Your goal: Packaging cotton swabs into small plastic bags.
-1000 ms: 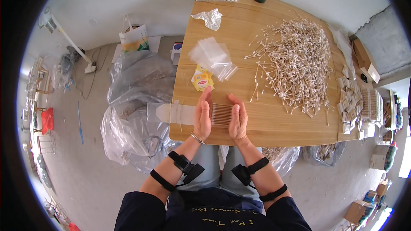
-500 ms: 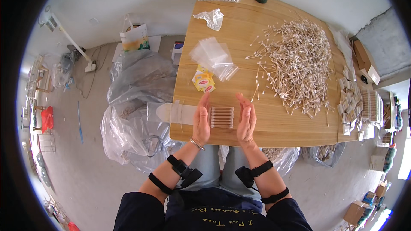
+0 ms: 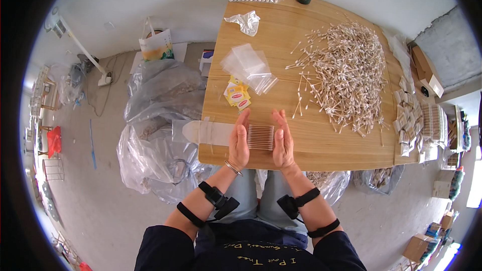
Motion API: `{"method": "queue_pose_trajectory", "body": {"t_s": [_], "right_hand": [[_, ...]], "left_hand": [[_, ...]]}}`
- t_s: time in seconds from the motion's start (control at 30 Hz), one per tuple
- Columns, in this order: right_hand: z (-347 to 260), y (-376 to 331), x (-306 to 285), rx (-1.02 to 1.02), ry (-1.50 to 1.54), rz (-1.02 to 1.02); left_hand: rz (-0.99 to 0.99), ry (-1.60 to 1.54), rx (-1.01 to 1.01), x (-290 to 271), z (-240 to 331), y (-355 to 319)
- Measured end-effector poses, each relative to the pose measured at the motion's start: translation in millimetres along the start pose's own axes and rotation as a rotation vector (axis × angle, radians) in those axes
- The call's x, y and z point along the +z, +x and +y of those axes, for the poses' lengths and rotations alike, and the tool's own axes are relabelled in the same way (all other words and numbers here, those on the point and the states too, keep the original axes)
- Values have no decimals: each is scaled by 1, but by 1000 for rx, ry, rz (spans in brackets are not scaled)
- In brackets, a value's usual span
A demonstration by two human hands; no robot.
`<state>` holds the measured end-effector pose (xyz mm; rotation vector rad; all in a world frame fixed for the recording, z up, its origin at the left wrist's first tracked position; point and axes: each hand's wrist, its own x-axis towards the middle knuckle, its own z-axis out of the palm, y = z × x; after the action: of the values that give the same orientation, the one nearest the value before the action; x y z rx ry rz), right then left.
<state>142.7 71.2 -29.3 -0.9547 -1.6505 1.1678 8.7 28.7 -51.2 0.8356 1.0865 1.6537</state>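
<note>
Your flat, open left hand [image 3: 239, 143] and right hand [image 3: 282, 142] press the ends of a neat row of cotton swabs [image 3: 260, 137], hiding their tips, near the wooden table [image 3: 321, 145] edge.

Open wood on the near right of the table [image 3: 321, 145], passable. Farther right, blocked by the heap of cotton swabs [image 3: 346, 70]. Far left crowded with clear bags [image 3: 248, 65] and yellow packets [image 3: 237, 94]. Between both, a narrow bare lane toward the far edge.
</note>
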Motion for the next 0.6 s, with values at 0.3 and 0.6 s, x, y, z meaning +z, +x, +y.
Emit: {"method": "queue_pose_trajectory", "body": {"t_s": [0.3, 0.6], "right_hand": [[-9, -22, -7, -195, -1033, -516], [-10, -23, -3, -186, -1021, -517]], "left_hand": [[-10, 10, 19, 2, 0, 1], [-5, 81, -76, -12, 17, -1]]}}
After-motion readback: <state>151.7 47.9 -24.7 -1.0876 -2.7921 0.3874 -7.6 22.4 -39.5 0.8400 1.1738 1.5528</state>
